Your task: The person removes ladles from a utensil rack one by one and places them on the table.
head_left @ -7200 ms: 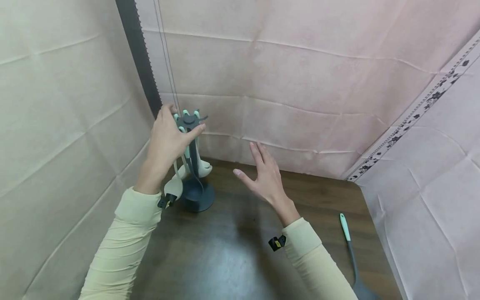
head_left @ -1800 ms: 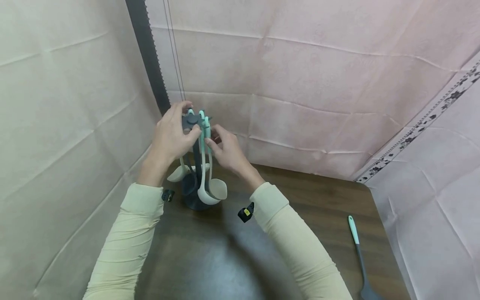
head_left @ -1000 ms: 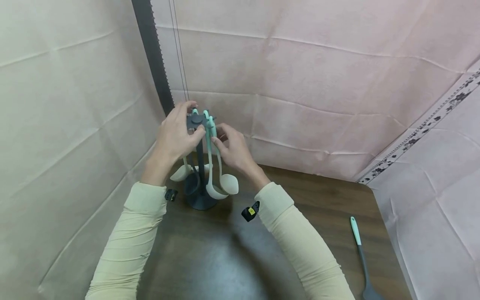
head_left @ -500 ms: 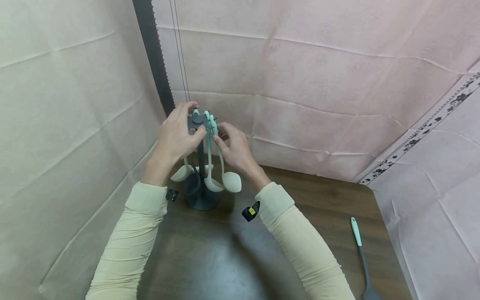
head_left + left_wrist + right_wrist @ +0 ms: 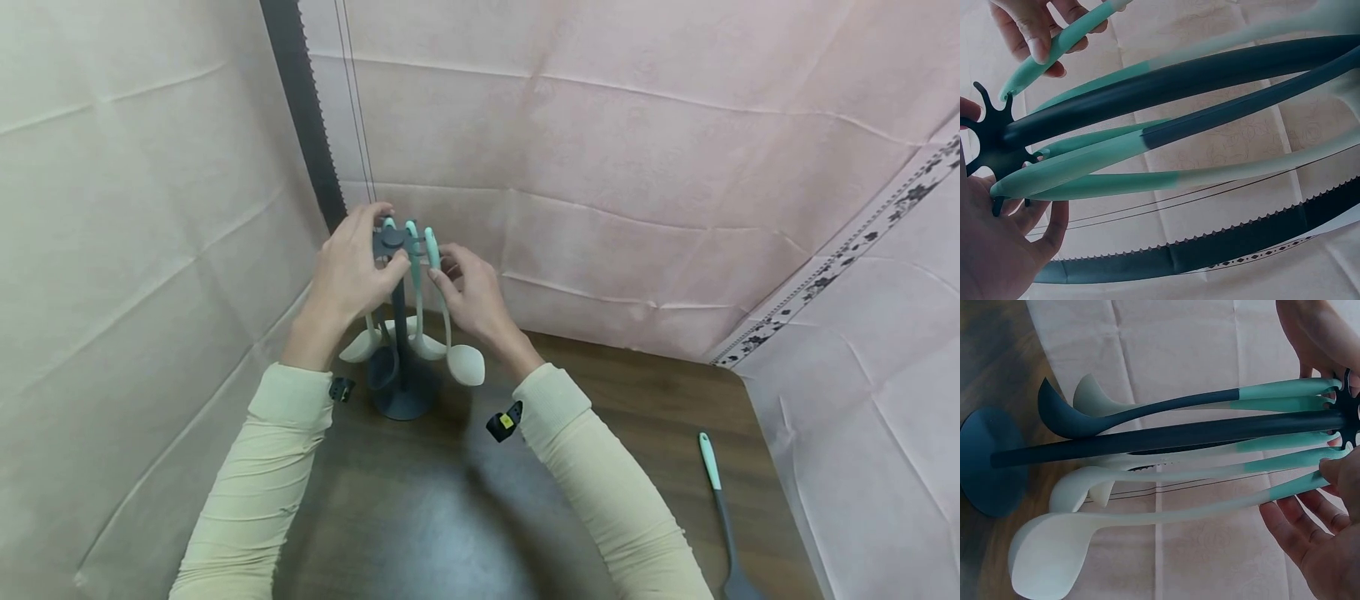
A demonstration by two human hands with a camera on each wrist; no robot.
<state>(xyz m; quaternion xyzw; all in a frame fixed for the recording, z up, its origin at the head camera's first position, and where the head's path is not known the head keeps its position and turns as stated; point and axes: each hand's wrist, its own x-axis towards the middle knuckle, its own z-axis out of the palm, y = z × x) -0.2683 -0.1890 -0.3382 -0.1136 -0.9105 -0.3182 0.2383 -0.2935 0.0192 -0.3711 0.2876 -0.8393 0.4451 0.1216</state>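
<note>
A dark utensil stand (image 5: 402, 300) rises from a round base (image 5: 988, 487), and several utensils with mint handles hang around it. My left hand (image 5: 347, 271) grips its hooked top (image 5: 994, 131), thumb in front and fingers behind. With thumb and fingers my right hand (image 5: 480, 298) pinches the mint handle of a white ladle (image 5: 466, 365). In the left wrist view the end of that handle (image 5: 1029, 75) lies right at a hook's tip. Still hanging are a dark ladle (image 5: 1066, 415) and several white utensils, one with a curved head (image 5: 1069, 490).
A turner (image 5: 717, 492) with a mint handle and dark blade lies at the right of the wooden table (image 5: 615, 400), its blade cut off by the frame. Pale cloth walls (image 5: 600, 167) close in the back and both sides, with the stand near the back left corner.
My right hand, open and apart from the stand at first, now pinches the ladle's handle. Over the last second that handle has shifted slightly right, away from its neighbour. My left hand keeps its grip.
</note>
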